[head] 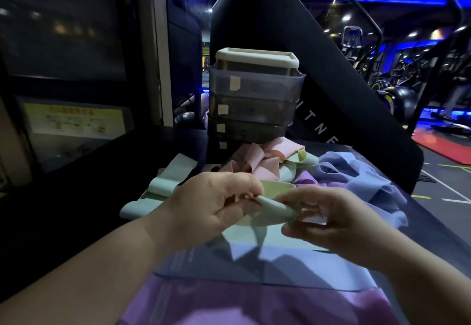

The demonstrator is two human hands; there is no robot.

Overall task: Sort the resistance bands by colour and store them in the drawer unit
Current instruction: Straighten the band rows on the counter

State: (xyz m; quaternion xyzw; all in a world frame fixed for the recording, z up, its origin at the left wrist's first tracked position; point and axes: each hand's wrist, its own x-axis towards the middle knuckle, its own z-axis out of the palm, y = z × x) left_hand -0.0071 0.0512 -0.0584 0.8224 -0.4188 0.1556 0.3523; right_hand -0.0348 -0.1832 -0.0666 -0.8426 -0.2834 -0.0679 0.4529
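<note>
Resistance bands [285, 169] lie in a loose heap on a dark table [433, 228], sorted roughly by colour. Behind the heap stands the drawer unit [254, 103], a tall stack of smoky see-through drawers under a cream lid, each front carrying a small pale label; the top drawer juts forward a little. Blue bands [362, 182] spread at the right of the heap, pink bands [265, 159] bunch against the foot of the unit, and a few pale green bands [163, 184] lie flat at the left. A wide purple band [229, 304] and a blue one cover the near edge. Over the middle, the left hand [216, 207] and the right hand [339, 220] both pinch one green band [272, 207], fingers curled, thumbs pressed on its folded loop, lifted just clear of the heap.
</note>
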